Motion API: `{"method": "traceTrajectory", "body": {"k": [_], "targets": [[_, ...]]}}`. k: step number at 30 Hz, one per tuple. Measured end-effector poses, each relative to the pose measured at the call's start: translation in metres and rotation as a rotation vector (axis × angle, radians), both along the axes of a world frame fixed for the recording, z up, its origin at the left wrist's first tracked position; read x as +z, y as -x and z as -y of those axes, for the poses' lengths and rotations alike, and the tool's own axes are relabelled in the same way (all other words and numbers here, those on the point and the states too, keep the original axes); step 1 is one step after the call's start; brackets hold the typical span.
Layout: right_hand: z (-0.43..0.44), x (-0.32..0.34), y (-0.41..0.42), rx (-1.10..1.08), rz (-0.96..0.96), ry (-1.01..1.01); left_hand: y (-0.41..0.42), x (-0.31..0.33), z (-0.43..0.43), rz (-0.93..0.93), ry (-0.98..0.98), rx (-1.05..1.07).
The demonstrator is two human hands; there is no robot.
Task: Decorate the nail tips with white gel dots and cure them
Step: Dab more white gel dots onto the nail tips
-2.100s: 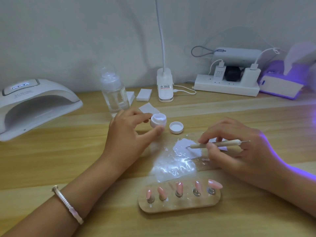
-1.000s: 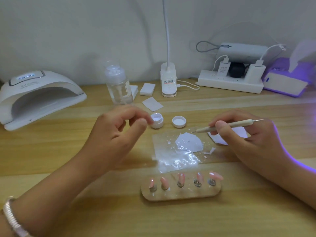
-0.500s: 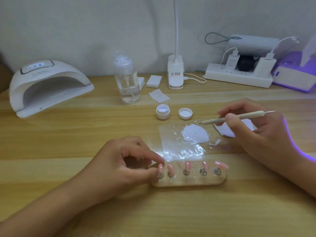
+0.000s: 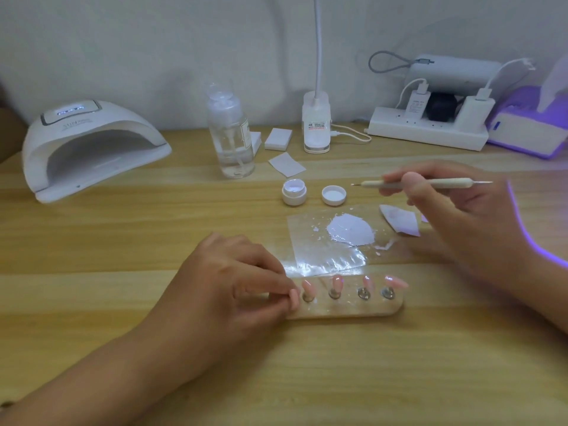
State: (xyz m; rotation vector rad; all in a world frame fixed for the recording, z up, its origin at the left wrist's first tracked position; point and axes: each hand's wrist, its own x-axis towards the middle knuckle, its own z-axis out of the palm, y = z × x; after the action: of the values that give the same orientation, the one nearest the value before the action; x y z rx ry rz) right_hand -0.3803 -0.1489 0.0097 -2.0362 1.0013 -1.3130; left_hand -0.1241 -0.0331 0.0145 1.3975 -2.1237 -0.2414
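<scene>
In the head view, the left hand point(image 4: 233, 287) lies at lower centre of the frame, thumb and forefinger curled together and pinching the leftmost nail tip point(image 4: 293, 298) at the left end of the wooden holder point(image 4: 347, 311); whether that tip sits on its stand cannot be told. Four more pink nail tips point(image 4: 336, 282) stand tilted on small metal posts along the holder, to the right of the hand. Just above the holder lies a clear sheet point(image 4: 322, 250) bearing a smear of white gel point(image 4: 350, 230). The right hand point(image 4: 455, 216), at centre right, grips a dotting tool point(image 4: 424, 183) between thumb and curled fingers, the tool nearly level with its fine point aimed toward the left, above and apart from the gel. Left of that point sit the open gel pot point(image 4: 294, 193) and, beside it, its lid point(image 4: 333, 195). The curing lamp point(image 4: 89, 146) stands at upper left, display lit. Along the back of the table point(image 4: 123, 241) are a pump bottle point(image 4: 230, 136), a desk lamp base point(image 4: 316, 127) and a power strip point(image 4: 427, 130). A wipe point(image 4: 399, 221) lies partly under the right hand.
</scene>
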Motion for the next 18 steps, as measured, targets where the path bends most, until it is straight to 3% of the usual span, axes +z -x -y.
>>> {"method": "traceTrajectory", "body": {"k": [3,12,16,18], "targets": [[-0.002,0.013,-0.005,-0.026,0.018,0.026,0.005,0.000,-0.004,-0.031,0.043,0.032],[-0.018,0.033,-0.014,0.017,0.052,-0.038,0.024,0.008,-0.002,-0.481,0.004,0.076],[-0.009,0.030,-0.020,0.011,-0.090,-0.198,0.036,0.004,0.009,-0.614,-0.059,0.107],[-0.007,0.025,-0.022,0.016,-0.146,-0.259,0.043,-0.002,0.011,-0.588,-0.048,0.134]]}}
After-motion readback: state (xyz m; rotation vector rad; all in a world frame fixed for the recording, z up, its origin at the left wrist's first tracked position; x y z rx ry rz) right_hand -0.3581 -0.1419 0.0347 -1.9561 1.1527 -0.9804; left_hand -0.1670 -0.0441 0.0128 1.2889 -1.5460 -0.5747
